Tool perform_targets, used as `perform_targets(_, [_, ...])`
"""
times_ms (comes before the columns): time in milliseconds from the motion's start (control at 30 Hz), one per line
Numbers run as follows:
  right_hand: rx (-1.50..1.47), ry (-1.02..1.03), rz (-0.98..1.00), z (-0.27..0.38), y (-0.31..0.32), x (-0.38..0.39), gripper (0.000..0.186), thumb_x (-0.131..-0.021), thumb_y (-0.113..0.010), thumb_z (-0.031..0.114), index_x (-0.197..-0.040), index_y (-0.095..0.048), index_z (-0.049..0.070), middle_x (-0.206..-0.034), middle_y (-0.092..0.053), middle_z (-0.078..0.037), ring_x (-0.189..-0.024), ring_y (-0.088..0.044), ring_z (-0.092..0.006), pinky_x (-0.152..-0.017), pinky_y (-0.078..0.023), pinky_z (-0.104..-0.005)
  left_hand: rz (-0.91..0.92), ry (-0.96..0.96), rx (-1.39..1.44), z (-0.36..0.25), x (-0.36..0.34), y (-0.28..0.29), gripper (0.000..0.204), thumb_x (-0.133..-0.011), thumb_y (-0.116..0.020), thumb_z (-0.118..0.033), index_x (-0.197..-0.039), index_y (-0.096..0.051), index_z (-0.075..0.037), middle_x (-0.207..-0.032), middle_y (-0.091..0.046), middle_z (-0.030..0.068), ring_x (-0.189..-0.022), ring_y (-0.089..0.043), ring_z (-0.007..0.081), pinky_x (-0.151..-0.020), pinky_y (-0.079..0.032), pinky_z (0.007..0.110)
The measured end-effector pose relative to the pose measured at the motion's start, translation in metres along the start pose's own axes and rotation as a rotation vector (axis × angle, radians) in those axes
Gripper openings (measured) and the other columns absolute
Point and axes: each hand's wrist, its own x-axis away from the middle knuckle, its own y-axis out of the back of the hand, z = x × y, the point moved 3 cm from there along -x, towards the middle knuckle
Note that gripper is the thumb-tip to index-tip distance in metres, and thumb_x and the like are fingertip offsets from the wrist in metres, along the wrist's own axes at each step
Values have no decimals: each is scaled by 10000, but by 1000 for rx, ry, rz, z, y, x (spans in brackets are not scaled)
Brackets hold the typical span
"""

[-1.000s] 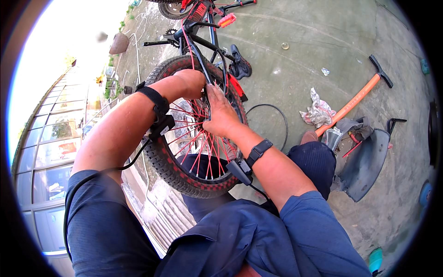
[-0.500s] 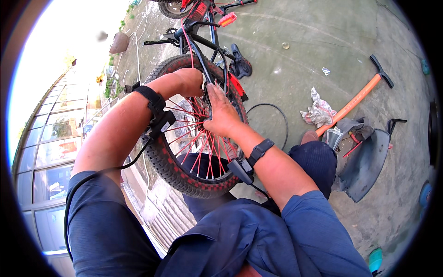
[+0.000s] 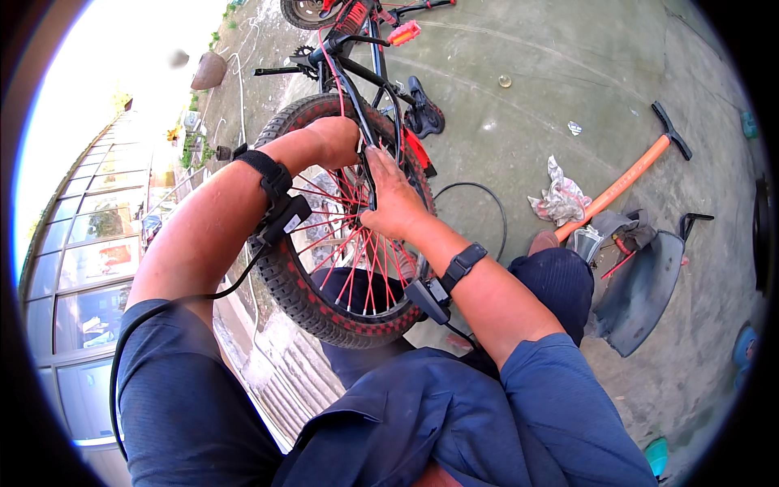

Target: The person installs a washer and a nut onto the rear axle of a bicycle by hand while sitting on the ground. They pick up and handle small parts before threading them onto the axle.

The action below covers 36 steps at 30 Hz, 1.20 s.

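Note:
A bicycle wheel (image 3: 334,316) with a knobbly black tire and red spokes stands between my knees, fitted in a black bicycle frame (image 3: 350,91). My left hand (image 3: 331,143) reaches over the tire, its wrist bent, to the frame beside the hub. Its fingers are turned away and hidden, so what they hold does not show. Close by on the right, my right hand (image 3: 391,193) lies against a dark frame tube above the spokes. Its fingers stretch out along the tube, with the thumb apart near the hub.
On the concrete at right lie an orange-handled tool (image 3: 625,180) with a black head, a crumpled rag (image 3: 560,195) and a curved grey container (image 3: 649,288) with things in it. A black shoe (image 3: 423,109) rests beyond the wheel. A thin black cable (image 3: 497,203) curves across the ground.
Both hands stay at the frame beside the hub, nearly unmoved. The whole view has shifted very slightly.

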Motion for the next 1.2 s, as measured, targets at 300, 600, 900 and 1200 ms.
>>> perform_targets(300, [-10, 24, 5, 0, 0, 0, 1036, -688, -736, 166, -1562, -190, 55, -1598, -259, -147, -1480, -260, -321, -1173, -338, -399, -45, -17, -15, 5, -4, -6, 279, -802, -696, -291, -892, -768, -38, -905, -720, 203, -907, -694, 372, -825, -552, 451])
perform_targets(600, [8, 54, 3, -3, -1, -4, 1055, -685, -747, 173, -1565, -178, 51, -1605, -246, -150, -1485, -251, -329, -1173, -334, -403, -56, -7, 41, 4, -6, -2, 281, -787, -694, -275, -899, -758, -25, -900, -711, 221, -909, -688, 376, -835, -541, 448])
perform_targets(900, [-20, 82, -24, -11, -10, -6, 1090, -679, -757, 179, -1570, -146, 38, -1597, -247, -188, -1485, -246, -354, -1200, -276, -399, -54, 6, 86, 10, -12, -6, 281, -781, -718, -264, -929, -753, -28, -877, -715, 201, -867, -696, 359, -804, -538, 427])
perform_targets(1200, [-123, 124, -51, -17, -10, -8, 1105, -645, -782, 170, -1554, -173, 17, -1574, -254, -219, -1458, -287, -379, -1196, -293, -393, -25, 6, 93, 11, -13, -11, 274, -779, -724, -248, -937, -757, -27, -881, -718, 199, -860, -701, 350, -807, -541, 417])
